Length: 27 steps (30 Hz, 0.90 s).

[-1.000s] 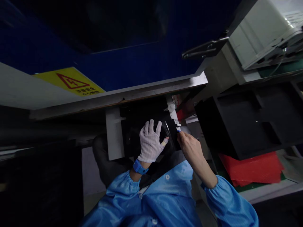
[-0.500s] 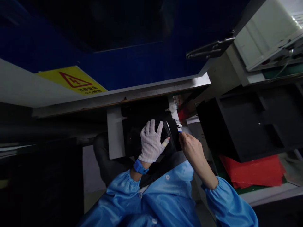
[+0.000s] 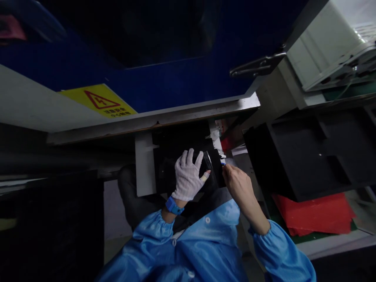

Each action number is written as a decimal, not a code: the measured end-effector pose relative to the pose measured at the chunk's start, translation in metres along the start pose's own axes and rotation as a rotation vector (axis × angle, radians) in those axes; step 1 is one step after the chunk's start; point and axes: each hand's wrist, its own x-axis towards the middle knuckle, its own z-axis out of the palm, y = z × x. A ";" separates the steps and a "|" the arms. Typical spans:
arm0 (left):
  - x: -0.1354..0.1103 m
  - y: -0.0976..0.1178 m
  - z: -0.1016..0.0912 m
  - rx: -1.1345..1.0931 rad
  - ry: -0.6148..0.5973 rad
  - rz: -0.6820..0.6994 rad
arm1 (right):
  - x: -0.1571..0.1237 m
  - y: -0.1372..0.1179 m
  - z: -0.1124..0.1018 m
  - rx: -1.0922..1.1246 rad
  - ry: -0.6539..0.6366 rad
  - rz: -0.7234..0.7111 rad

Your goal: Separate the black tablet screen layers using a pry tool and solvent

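Observation:
My left hand [image 3: 188,176], in a white glove with the thumb tip uncovered, lies flat with fingers stretched out on a dark, glossy flat piece [image 3: 212,166]. Beneath it is a black panel [image 3: 167,164] over my lap. My bare right hand [image 3: 238,182] is closed at the panel's right edge, its fingers pinching a small blue item [image 3: 223,164]. Most of that item is hidden by the fingers, so its kind cannot be made out. A pale strip with ragged white bits [image 3: 216,143] runs just beyond my right fingertips.
In front stands a blue cabinet [image 3: 176,90] with a yellow warning label [image 3: 100,101] and a metal hinge [image 3: 258,66]. To the right are a black box [image 3: 311,152], red sheets [image 3: 314,213] and a pale machine [image 3: 326,43]. A light-coloured board [image 3: 145,166] lies left of the panel.
The view has shifted slightly, and a reddish shape now shows at the upper left. Both hands keep almost the same place on the panel and at its edge.

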 end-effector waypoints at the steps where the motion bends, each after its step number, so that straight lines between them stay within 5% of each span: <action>1: 0.000 0.000 0.000 -0.006 0.005 0.006 | 0.000 0.000 0.001 0.001 0.003 0.002; 19: -0.001 -0.004 -0.002 -0.042 0.004 0.026 | 0.002 0.016 0.012 0.102 0.108 -0.058; 23: -0.001 -0.003 -0.003 -0.040 0.007 0.028 | 0.002 0.027 0.002 0.170 0.201 -0.069; 27: 0.000 -0.003 -0.005 -0.022 -0.002 0.028 | 0.029 0.038 -0.011 0.242 0.249 -0.049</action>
